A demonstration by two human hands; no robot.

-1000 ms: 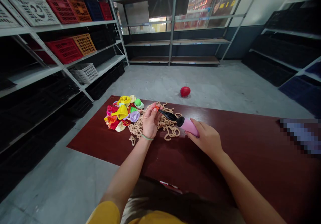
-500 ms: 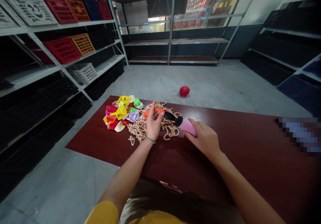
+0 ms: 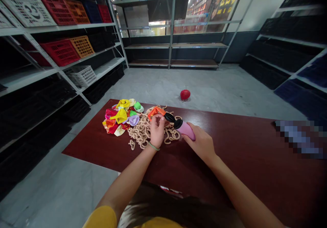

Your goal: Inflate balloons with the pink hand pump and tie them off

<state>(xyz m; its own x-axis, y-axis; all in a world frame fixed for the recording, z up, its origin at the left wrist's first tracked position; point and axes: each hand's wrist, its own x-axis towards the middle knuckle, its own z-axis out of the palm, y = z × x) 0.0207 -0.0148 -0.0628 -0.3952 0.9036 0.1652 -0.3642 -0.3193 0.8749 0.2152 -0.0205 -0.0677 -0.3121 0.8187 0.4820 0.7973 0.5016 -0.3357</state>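
A pink and black balloon hand pump (image 3: 186, 130) points up and left over the table, with my right hand (image 3: 201, 142) wrapped round its pink body. An orange balloon (image 3: 156, 111) sits at the pump's black front end, limp and uninflated. My left hand (image 3: 157, 130), a green band at its wrist, has its fingers closed at the balloon's lower edge by the nozzle. Below both hands spreads a pile of beige curled, worm-like pieces (image 3: 140, 132). Left of that pile lies a heap of limp balloons (image 3: 120, 116) in yellow, pink, red, purple, green and cream.
The dark red table (image 3: 230, 160) stretches to the right, where a blurred-out flat object (image 3: 298, 137) lies. On the floor beyond rests a red inflated balloon (image 3: 185, 94). Shelves with crates (image 3: 60, 52) stand left, and more racks (image 3: 170, 46) at the back and right.
My left fingers have come down from an upright spread and closed near the orange balloon, which now shows more. The pump stays in my right hand. The view has shifted slightly.
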